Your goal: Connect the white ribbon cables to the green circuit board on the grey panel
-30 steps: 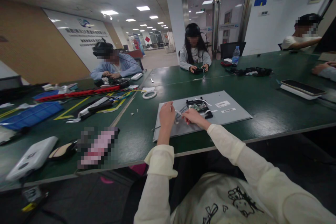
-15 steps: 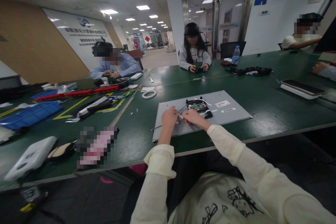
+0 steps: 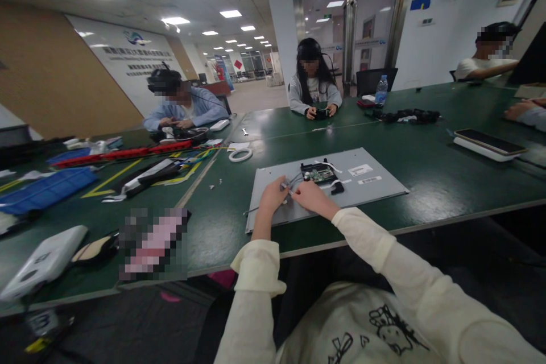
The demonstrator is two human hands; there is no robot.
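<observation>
A flat grey metal panel (image 3: 371, 190) lies on the table before me, tilted slightly in view. It bears a black bracket (image 3: 338, 187) with a green circuit board (image 3: 318, 175), and white tape strips (image 3: 333, 166). Grey cables (image 3: 294, 178) run from the board toward my hands. My left hand (image 3: 273, 196) is closed over the panel's left part, pinching the cable; a cable end (image 3: 251, 211) sticks out beyond its wrist. My right hand (image 3: 313, 198) is closed close beside it, fingertips meeting the left's at a small whitish piece, too small to name.
To the left lie a roll of white tape (image 3: 240, 154), a small wrench (image 3: 244, 132), a blue tray (image 3: 46, 189) and a white device (image 3: 45, 261). At right are a phone on a white box (image 3: 490, 145), a bottle (image 3: 381, 90) and black straps (image 3: 403, 116). Several people sit around the table.
My right hand has shifted slightly left, and its fingers have drawn in closer to my left hand. The left hand keeps its pinch. The whole view has moved slightly.
</observation>
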